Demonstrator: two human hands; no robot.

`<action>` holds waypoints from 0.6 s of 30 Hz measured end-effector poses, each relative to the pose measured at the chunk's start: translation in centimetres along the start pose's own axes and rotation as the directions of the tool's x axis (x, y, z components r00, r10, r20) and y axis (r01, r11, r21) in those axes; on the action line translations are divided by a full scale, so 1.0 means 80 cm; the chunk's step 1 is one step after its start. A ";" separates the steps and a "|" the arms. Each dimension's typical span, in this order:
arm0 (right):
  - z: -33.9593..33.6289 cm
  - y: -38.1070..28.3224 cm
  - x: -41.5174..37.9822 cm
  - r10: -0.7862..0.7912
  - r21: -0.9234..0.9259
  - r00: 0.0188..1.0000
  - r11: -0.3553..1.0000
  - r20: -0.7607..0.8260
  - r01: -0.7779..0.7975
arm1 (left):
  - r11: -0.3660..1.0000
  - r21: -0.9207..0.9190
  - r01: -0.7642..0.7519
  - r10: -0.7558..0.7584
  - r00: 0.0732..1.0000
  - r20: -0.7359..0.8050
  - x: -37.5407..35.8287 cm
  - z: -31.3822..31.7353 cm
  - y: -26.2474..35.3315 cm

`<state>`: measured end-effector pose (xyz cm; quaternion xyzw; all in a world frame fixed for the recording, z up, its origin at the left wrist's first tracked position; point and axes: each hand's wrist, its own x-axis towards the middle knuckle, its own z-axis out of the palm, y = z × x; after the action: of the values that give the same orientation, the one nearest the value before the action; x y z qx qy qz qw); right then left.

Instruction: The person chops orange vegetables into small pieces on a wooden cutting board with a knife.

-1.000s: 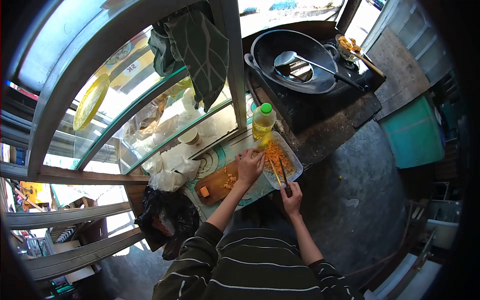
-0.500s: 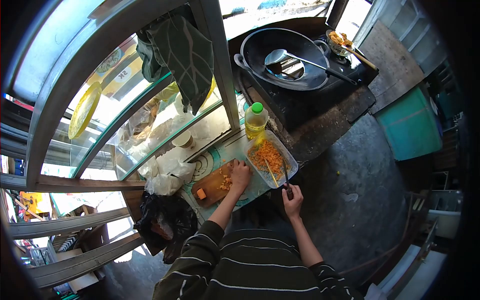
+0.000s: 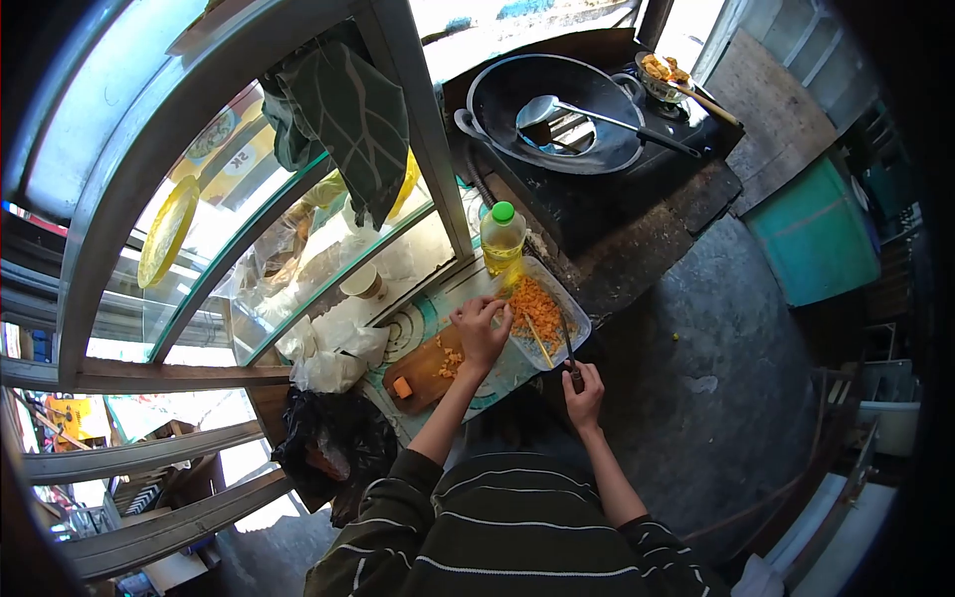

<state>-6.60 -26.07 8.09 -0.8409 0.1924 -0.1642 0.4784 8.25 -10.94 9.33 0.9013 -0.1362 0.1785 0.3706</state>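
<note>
Can't read the grip of the left hand (image 3: 482,333) — fingers apart or pinching, no telling. Clamping one knife (image 3: 567,344) in the right hand (image 3: 585,390), with its handle partly hidden. Counting one tub (image 3: 581,316) of orange bits (image 3: 537,306) just beside the left fingertips, plus one orange block (image 3: 402,387) on one board (image 3: 425,372) down-left of them.
</note>
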 end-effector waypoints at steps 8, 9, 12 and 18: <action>0.006 0.002 0.001 -0.074 0.009 0.997 0.997 -0.029 0.075 | 0.958 -0.234 0.168 -0.171 0.985 0.008 -0.024 0.008 -0.014; 0.006 -0.001 0.002 -0.073 0.016 0.997 0.997 -0.025 0.073 | 0.958 -0.233 0.167 -0.169 0.986 0.009 -0.023 0.008 -0.007; 0.011 -0.005 0.003 -0.068 0.028 0.998 0.997 -0.016 0.068 | 0.991 -0.122 0.050 -0.048 0.999 0.020 -0.019 0.017 0.018; 0.012 -0.015 0.006 -0.040 0.045 0.999 0.998 0.015 0.040 | 0.873 -0.394 0.287 -0.269 0.958 0.101 -0.015 0.034 0.020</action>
<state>-5.54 -24.99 8.72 -0.8348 0.1680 -0.1713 0.4955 7.15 -13.84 8.06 0.8187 -0.0473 0.0719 0.5677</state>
